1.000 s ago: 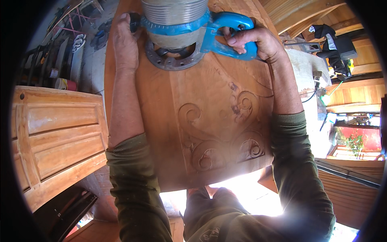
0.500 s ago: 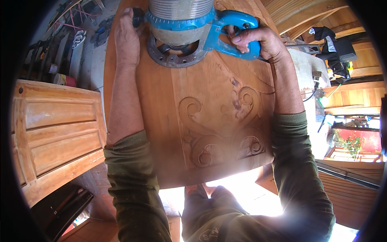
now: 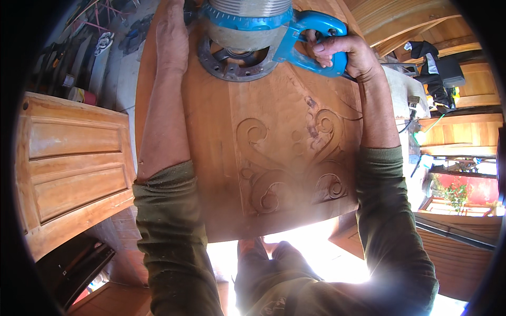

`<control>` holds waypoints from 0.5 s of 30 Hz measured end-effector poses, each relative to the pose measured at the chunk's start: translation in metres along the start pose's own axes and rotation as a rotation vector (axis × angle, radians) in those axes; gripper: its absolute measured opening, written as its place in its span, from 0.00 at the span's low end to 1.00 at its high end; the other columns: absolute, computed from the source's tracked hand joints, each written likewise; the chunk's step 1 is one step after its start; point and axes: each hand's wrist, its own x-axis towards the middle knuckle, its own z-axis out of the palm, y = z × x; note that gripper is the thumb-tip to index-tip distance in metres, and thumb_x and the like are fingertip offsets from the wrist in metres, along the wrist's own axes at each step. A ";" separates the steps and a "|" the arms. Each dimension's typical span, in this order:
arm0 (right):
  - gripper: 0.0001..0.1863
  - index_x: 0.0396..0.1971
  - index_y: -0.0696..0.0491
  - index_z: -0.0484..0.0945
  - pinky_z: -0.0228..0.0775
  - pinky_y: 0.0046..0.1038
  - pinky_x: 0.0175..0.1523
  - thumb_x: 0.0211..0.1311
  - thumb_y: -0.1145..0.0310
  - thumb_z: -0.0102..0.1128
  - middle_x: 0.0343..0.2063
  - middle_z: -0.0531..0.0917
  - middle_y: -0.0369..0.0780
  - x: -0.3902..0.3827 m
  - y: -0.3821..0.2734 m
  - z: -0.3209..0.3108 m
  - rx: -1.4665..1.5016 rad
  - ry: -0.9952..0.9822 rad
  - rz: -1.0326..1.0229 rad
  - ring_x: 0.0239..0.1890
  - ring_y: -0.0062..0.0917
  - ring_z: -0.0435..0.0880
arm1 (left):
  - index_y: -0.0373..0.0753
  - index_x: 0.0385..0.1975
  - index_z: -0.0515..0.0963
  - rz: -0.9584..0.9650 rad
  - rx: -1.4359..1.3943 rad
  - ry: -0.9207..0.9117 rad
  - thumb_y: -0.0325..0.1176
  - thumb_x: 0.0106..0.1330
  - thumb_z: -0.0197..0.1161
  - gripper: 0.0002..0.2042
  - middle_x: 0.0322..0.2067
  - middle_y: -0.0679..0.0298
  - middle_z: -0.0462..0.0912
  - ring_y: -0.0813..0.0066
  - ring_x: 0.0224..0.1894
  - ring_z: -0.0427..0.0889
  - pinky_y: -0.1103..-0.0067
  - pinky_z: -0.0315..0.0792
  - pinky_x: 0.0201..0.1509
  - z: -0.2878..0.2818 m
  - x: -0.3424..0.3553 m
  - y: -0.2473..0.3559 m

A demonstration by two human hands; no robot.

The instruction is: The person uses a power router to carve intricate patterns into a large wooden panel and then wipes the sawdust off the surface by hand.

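- A carved wooden board (image 3: pixel 211 158) is spreading out below the arms, its scrolls (image 3: pixel 328 124) lying near the person.
- Past them, the blue router (image 3: pixel 247 22) is sitting on the board, sliding slightly rightward now: the work seems to be creeping across.
- The right hand (image 3: pixel 356 51) is clamping the loop handle (image 3: pixel 316 19); the left hand (image 3: pixel 173 21) is lying beside the black knob (image 3: pixel 190 12), grip hidden.
- Farther out, a panelled door (image 3: pixel 79 176) is showing left.

Blu/gry router (image 3: pixel 245 34); brn panel (image 3: pixel 279 142), scroll patt.
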 end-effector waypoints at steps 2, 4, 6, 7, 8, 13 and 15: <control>0.09 0.25 0.54 0.79 0.62 0.21 0.31 0.56 0.67 0.72 0.16 0.74 0.32 0.001 0.002 0.000 -0.019 0.009 -0.009 0.20 0.16 0.72 | 0.36 0.76 0.64 -0.030 -0.025 -0.021 0.62 0.79 0.50 0.38 0.72 0.55 0.67 0.58 0.72 0.69 0.56 0.67 0.73 -0.004 0.001 0.000; 0.09 0.25 0.54 0.79 0.62 0.21 0.31 0.56 0.67 0.72 0.16 0.74 0.32 0.001 0.001 0.000 -0.037 0.019 -0.019 0.20 0.16 0.72 | 0.35 0.75 0.64 0.003 -0.028 -0.036 0.61 0.79 0.52 0.37 0.71 0.55 0.68 0.59 0.72 0.69 0.56 0.70 0.71 -0.007 0.004 -0.006; 0.09 0.25 0.54 0.79 0.63 0.21 0.31 0.55 0.67 0.72 0.16 0.75 0.32 0.000 0.000 -0.001 -0.023 0.017 -0.006 0.19 0.16 0.72 | 0.35 0.75 0.65 0.002 -0.051 -0.044 0.60 0.79 0.52 0.36 0.71 0.55 0.68 0.59 0.72 0.69 0.56 0.71 0.71 -0.007 0.007 -0.011; 0.09 0.25 0.54 0.79 0.63 0.21 0.31 0.55 0.67 0.72 0.16 0.75 0.32 0.000 0.000 -0.001 -0.024 0.019 -0.005 0.19 0.16 0.72 | 0.35 0.74 0.65 0.000 -0.074 -0.053 0.59 0.80 0.52 0.36 0.71 0.55 0.69 0.60 0.72 0.69 0.56 0.72 0.71 -0.007 0.008 -0.014; 0.09 0.25 0.53 0.80 0.63 0.21 0.31 0.55 0.67 0.72 0.16 0.75 0.32 -0.002 -0.002 -0.001 -0.035 0.026 -0.007 0.19 0.16 0.73 | 0.35 0.74 0.65 -0.001 -0.076 -0.055 0.59 0.80 0.52 0.36 0.71 0.55 0.69 0.60 0.72 0.69 0.56 0.72 0.71 -0.006 0.008 -0.016; 0.09 0.25 0.53 0.80 0.64 0.21 0.31 0.55 0.66 0.73 0.16 0.76 0.33 0.005 -0.004 0.011 -0.066 0.020 -0.029 0.20 0.16 0.74 | 0.36 0.73 0.67 -0.079 -0.241 0.067 0.58 0.80 0.51 0.34 0.70 0.56 0.71 0.62 0.72 0.70 0.56 0.73 0.70 -0.041 0.045 -0.064; 0.09 0.24 0.52 0.81 0.64 0.21 0.32 0.54 0.66 0.73 0.15 0.76 0.33 -0.005 0.002 -0.006 -0.099 0.081 -0.025 0.19 0.16 0.74 | 0.36 0.73 0.67 -0.080 -0.203 0.011 0.58 0.80 0.50 0.34 0.70 0.56 0.71 0.62 0.71 0.70 0.57 0.73 0.69 -0.006 0.024 -0.042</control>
